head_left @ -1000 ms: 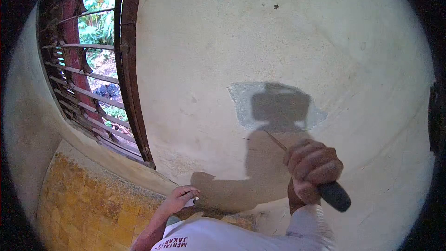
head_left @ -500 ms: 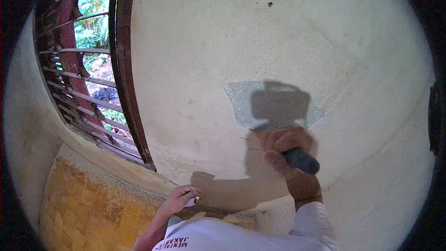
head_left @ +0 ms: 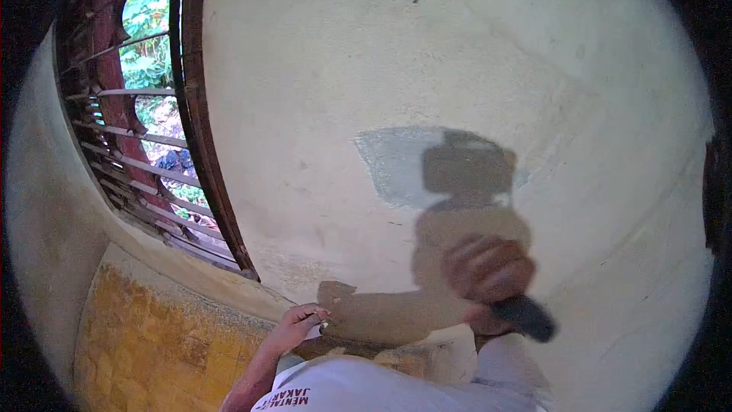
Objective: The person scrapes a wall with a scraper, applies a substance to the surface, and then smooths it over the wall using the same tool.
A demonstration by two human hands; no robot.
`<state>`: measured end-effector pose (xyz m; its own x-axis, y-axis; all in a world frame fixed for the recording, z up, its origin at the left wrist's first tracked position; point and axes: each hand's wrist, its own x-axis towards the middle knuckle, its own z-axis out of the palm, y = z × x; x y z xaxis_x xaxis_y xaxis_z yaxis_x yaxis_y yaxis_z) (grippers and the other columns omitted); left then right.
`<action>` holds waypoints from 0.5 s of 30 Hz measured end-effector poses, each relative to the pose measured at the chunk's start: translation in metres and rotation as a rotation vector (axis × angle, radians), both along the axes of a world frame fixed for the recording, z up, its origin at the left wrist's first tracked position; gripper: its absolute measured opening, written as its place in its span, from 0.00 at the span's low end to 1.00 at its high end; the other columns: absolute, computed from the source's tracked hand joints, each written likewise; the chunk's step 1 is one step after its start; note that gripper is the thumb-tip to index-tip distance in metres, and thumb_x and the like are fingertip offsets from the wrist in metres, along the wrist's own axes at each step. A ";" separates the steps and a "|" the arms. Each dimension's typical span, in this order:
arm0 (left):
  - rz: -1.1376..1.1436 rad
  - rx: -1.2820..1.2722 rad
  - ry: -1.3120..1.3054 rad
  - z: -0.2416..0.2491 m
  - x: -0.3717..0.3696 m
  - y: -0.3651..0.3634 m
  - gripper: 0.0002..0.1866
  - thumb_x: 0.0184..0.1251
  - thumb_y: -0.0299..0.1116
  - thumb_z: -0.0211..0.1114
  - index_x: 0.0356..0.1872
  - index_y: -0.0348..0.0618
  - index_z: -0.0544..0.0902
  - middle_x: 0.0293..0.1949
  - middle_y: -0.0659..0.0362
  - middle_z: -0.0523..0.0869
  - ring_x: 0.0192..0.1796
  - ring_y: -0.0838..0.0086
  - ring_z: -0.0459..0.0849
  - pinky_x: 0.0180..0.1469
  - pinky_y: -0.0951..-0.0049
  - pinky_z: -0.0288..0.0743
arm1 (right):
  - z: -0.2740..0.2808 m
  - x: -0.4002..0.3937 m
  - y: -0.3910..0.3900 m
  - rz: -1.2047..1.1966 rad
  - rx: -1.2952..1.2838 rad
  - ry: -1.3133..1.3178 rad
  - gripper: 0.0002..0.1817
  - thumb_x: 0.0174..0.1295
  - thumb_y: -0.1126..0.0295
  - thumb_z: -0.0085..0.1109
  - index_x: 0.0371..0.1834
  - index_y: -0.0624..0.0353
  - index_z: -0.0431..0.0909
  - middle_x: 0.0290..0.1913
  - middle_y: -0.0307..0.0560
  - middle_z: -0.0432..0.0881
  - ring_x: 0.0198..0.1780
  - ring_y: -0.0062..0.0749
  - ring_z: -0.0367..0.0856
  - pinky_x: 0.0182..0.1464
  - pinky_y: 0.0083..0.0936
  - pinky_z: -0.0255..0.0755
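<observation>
Grey patch [head_left: 393, 164] showing on the wall [head_left: 457, 53] — right hand [head_left: 488, 271] clenching a blurred dark-handled tool [head_left: 526, 317] below it, left hand [head_left: 293, 326] resting loosely curled, grasping nothing visible.

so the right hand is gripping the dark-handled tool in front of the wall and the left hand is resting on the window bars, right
Not quite. The head view shows the left hand down at the low ledge, well away from the window bars. The right hand does grip the dark-handled tool in front of the wall.

Cream plaster wall [head_left: 473, 61] with grey patch [head_left: 393, 164]; barred window [head_left: 141, 130] at left, greenery outside; yellow tiled ledge [head_left: 152, 336] below; daylight.
</observation>
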<state>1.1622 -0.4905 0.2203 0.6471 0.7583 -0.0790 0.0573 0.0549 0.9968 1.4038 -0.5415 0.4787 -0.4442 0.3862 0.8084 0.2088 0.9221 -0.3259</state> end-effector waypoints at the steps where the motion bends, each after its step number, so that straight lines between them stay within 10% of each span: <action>1: 0.006 -0.029 -0.026 0.001 0.001 -0.001 0.10 0.65 0.31 0.54 0.38 0.37 0.81 0.35 0.62 0.81 0.38 0.81 0.76 0.42 0.81 0.69 | 0.006 0.009 -0.002 0.149 0.016 0.131 0.12 0.47 0.67 0.66 0.21 0.52 0.69 0.19 0.39 0.74 0.22 0.30 0.75 0.34 0.32 0.73; 3: 0.014 -0.056 -0.052 0.005 0.002 -0.004 0.10 0.65 0.31 0.54 0.38 0.37 0.81 0.35 0.63 0.81 0.38 0.81 0.76 0.41 0.81 0.69 | 0.007 0.016 0.006 0.300 0.034 0.262 0.12 0.46 0.66 0.67 0.22 0.51 0.69 0.20 0.39 0.75 0.23 0.30 0.76 0.36 0.33 0.74; 5: 0.013 -0.121 0.036 0.012 0.004 -0.005 0.10 0.66 0.32 0.54 0.38 0.38 0.81 0.34 0.64 0.81 0.36 0.81 0.76 0.39 0.80 0.69 | -0.009 0.020 0.025 -0.627 0.148 -0.145 0.14 0.44 0.64 0.65 0.16 0.52 0.67 0.15 0.44 0.68 0.16 0.40 0.69 0.21 0.29 0.67; 10: 0.005 -0.108 -0.028 -0.009 0.004 -0.007 0.10 0.66 0.33 0.53 0.39 0.38 0.80 0.33 0.65 0.80 0.34 0.83 0.75 0.37 0.81 0.69 | -0.006 0.009 0.009 -0.493 0.109 -0.132 0.16 0.48 0.56 0.61 0.15 0.51 0.68 0.11 0.46 0.68 0.17 0.37 0.70 0.23 0.30 0.67; 12: -0.015 -0.135 -0.037 -0.012 0.003 -0.006 0.11 0.67 0.33 0.53 0.39 0.38 0.80 0.33 0.65 0.80 0.34 0.84 0.74 0.37 0.82 0.69 | 0.000 0.003 -0.002 0.132 0.026 0.265 0.12 0.49 0.63 0.62 0.17 0.51 0.69 0.12 0.43 0.68 0.17 0.32 0.70 0.24 0.26 0.68; 15: 0.005 0.022 -0.025 -0.006 0.005 -0.009 0.11 0.67 0.34 0.53 0.40 0.39 0.80 0.32 0.66 0.80 0.33 0.85 0.74 0.37 0.83 0.68 | -0.011 0.004 0.025 -0.031 0.028 0.139 0.11 0.46 0.72 0.65 0.19 0.53 0.68 0.12 0.39 0.69 0.16 0.29 0.70 0.20 0.23 0.67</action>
<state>1.1674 -0.4992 0.2141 0.6445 0.7632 -0.0464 0.0325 0.0333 0.9989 1.4076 -0.5166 0.4679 -0.3159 0.3744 0.8718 0.1916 0.9251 -0.3279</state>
